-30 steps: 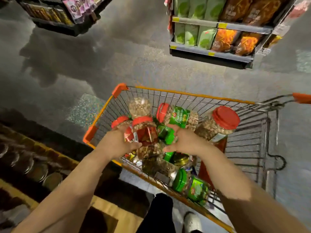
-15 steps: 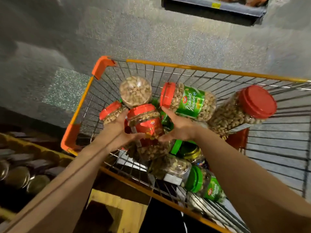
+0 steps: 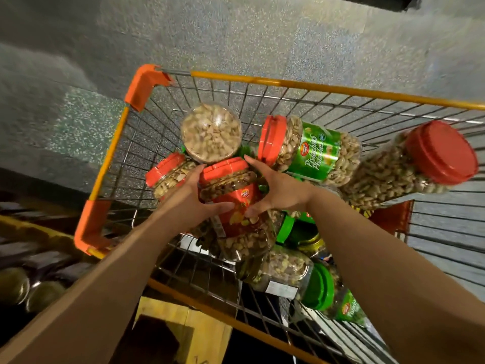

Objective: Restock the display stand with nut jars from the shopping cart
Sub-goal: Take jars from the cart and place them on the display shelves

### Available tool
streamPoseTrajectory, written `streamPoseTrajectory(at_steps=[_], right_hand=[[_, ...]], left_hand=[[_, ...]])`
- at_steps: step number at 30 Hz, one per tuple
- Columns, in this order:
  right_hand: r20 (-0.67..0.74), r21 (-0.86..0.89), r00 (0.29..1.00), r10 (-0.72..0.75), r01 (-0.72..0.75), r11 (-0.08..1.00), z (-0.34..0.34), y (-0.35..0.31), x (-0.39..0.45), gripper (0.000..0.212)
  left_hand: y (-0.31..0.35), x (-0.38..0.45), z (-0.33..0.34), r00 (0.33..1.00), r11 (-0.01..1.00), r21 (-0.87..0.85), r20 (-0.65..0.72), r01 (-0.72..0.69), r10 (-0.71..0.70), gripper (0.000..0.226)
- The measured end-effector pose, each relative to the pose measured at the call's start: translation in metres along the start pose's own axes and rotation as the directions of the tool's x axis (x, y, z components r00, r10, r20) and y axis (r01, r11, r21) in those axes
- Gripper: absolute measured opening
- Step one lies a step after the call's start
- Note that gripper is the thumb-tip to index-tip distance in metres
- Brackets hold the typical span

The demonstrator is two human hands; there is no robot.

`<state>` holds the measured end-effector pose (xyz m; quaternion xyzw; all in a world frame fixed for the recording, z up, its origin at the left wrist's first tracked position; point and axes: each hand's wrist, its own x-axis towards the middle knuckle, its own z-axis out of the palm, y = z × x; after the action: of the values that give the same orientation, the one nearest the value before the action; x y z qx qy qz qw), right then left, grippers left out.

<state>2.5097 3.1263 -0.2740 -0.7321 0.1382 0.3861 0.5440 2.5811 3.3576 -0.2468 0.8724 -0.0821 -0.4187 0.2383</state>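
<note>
Head view, looking down into a wire shopping cart (image 3: 262, 82) with an orange rim and orange corner guards. The cart stands on a speckled grey floor (image 3: 236, 35).

Both hands are inside the basket on one jar. The red-label jar (image 3: 233, 206) has a red lid, tilted away from the viewer, with nuts visible through clear plastic above and below the label. It sits in the middle of the pile, resting on other jars.

Left hand (image 3: 189, 203): grip grasping the red-label jar from its left side, thumb across the front of the label, fingers curled behind. Right hand (image 3: 278, 190): grip grasping the same jar from the right, index finger stretched up past the lid, thumb on the lower label. The two thumbs nearly meet on the label.

Around it:
- upturned jar (image 3: 211, 132), clear base facing up, just behind the held jar.
- pistachio jar (image 3: 312, 151), green label, red lid, lying on its side, touching the right hand's far edge.
- large jar (image 3: 414, 164), red lid, leaning against the right side.
- small red-lid jar (image 3: 168, 174), partly hidden behind the left hand.
- green-lid jars (image 3: 317, 287) lying low near the near wall.

Lower left, outside the cart: dark display stand (image 3: 34, 271) with blurred round lids, too dim to read.
</note>
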Motion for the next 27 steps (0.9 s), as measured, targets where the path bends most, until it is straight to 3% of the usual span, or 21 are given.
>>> streamPoseTrajectory(at_steps=[7,22,27], right_hand=[[0.036,0.162,0.999,-0.023,0.017,0.987,0.002,0.004,0.008,0.127],[-0.045,0.177,0.992,-0.119,0.125,0.976,0.007,0.001,-0.017,0.123],[-0.054,0.098,0.988,-0.142,0.147,0.984,0.002,-0.019,-0.044,0.128]], left_hand=[[-0.003,0.005,0.006,1.000,0.998,-0.067,0.012,0.018,-0.017,0.118],[0.019,-0.022,0.005,0.992,0.964,-0.232,-0.022,-0.128,0.127,0.100],[0.032,-0.051,-0.001,0.980,0.979,-0.129,-0.141,-0.159,0.140,0.122]])
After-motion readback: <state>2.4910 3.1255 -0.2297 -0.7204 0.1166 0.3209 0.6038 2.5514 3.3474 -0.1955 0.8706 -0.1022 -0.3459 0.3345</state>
